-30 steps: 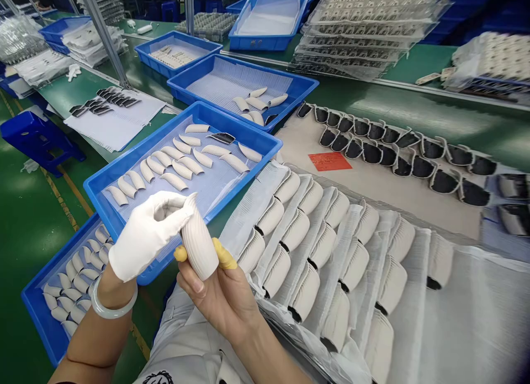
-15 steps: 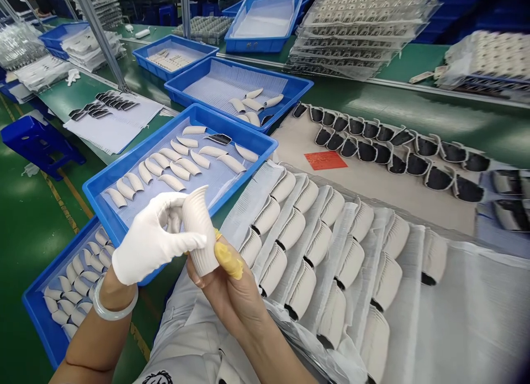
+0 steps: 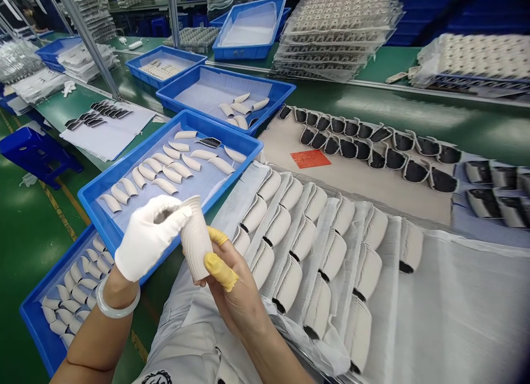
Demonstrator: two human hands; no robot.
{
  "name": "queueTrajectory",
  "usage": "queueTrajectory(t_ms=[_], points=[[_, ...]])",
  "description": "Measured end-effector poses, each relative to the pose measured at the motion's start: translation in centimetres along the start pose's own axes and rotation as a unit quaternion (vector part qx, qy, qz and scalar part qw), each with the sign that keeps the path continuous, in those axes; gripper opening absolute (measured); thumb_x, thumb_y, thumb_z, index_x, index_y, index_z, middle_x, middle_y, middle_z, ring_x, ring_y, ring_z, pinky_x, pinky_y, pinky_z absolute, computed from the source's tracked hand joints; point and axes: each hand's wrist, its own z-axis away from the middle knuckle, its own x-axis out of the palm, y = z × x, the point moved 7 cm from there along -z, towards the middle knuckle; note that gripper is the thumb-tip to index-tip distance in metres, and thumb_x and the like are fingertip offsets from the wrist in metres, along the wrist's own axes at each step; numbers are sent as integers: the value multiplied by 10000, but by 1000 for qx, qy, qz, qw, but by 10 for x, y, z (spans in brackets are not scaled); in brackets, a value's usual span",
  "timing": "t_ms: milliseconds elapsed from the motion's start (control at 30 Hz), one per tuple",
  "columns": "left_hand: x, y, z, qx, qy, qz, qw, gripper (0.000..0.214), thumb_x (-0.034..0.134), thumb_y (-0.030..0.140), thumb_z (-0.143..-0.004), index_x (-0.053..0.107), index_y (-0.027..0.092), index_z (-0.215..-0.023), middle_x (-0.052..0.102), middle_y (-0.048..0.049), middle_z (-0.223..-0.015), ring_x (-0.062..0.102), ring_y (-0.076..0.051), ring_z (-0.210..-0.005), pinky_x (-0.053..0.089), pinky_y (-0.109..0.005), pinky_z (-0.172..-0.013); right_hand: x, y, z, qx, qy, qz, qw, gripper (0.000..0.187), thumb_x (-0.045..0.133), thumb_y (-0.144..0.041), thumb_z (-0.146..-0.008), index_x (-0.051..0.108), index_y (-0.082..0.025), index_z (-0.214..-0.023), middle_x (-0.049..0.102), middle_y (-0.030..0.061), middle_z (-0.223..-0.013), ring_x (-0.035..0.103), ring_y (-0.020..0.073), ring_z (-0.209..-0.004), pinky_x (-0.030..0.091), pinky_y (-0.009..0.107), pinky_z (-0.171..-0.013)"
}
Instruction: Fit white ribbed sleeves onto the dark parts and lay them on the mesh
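Observation:
A cream ribbed curved shell (image 3: 195, 240) stands upright between both my hands, over my lap. My left hand (image 3: 149, 237), in a white glove, pinches the shell's upper left side with closed fingers. Wearing yellow finger cots, my right hand (image 3: 229, 284) grips the shell's lower right part, thumb pressed on its front. Just right of the hands, rows of similar cream shells (image 3: 304, 240) lie on white foam sheets.
A blue tray (image 3: 124, 168) of cream curved strips sits behind my hands; another blue tray (image 3: 31, 312) of strips lies lower left. Black-lined parts (image 3: 372, 146) line a beige mat beside a red card (image 3: 309, 158). More blue trays and stacked clear trays (image 3: 335, 36) stand at the back.
The view has shifted, so everything sits further left. The shell stays upright in both hands; my left fingers moved from its front to its upper left side.

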Motion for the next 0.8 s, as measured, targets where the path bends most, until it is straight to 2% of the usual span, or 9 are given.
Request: queueTrajectory(t_ms=[100, 200, 300, 367, 433, 500, 633, 800], points=[[6, 5, 0, 20, -1, 4, 1000, 159, 632, 332, -794, 659, 175, -788, 659, -27, -814, 617, -165, -798, 504, -262, -738, -7, -7, 4, -26, 7, 32, 999, 444, 718, -447, -737, 583, -219, -1093, 611, 26, -895, 469, 100, -602, 404, 233, -546], [16, 15, 0, 46, -2, 2, 999, 195, 690, 325, -741, 674, 177, -867, 673, -37, -901, 624, -173, -844, 505, -270, -783, -15, -17, 9, -53, 30, 93, 994, 432, 744, -429, -720, 580, -219, -1060, 611, 21, -892, 473, 101, -620, 411, 226, -545], [28, 21, -4, 43, -3, -34, 998, 202, 721, 337, -696, 667, 169, -795, 660, -22, -801, 607, -154, -738, 501, -259, -702, -25, -25, 16, -60, 51, 140, 987, 419, 757, -419, -711, 577, -207, -1025, 618, 18, -847, 506, 113, -629, 418, 228, -533], [39, 17, -9, 5, -14, -33, 999, 211, 713, 363, -697, 634, 167, -703, 605, 11, -651, 540, -109, -571, 455, -229, -551, -32, -29, 23, -66, 65, 143, 985, 416, 671, -493, -776, 564, -193, -1044, 620, 14, -769, 530, 118, -580, 434, 241, -512], [54, 5, -14, -63, -49, -4, 997, 266, 702, 405, -699, 590, 169, -653, 507, 48, -502, 430, -72, -422, 348, -204, -411, -38, -35, 32, -85, 79, 127, 985, 452, 517, -582, -848, 530, -187, -1068, 610, 0, -664, 541, 126, -499, 457, 265, -486], [70, -8, -17, -122, -90, 23, 988, 309, 690, 444, -701, 557, 172, -636, 419, 75, -399, 345, -56, -337, 252, -187, -346, -42, -43, 42, -118, 94, 116, 982, 440, 435, -605, -877, 501, -199, -1035, 598, -21, -594, 544, 130, -443, 468, 272, -457], [98, -25, -17, -171, -126, 51, 976, 337, 687, 462, -691, 527, 174, -619, 396, 81, -336, 297, -50, -291, 203, -173, -317, -50, -58, 58, -166, 127, 143, 967, 320, 462, -528, -903, 495, -210, -876, 586, -41, -579, 566, 110, -455, 445, 219, -440], [127, -31, -16, -181, -155, 50, 970, 343, 693, 462, -667, 521, 172, -603, 409, 74, -334, 311, -54, -294, 208, -175, -319, -69, -66, 68, -158, 191, 154, 956, 292, 560, -471, -865, 473, -203, -787, 546, -62, -579, 533, 77, -444, 417, 190, -444]])
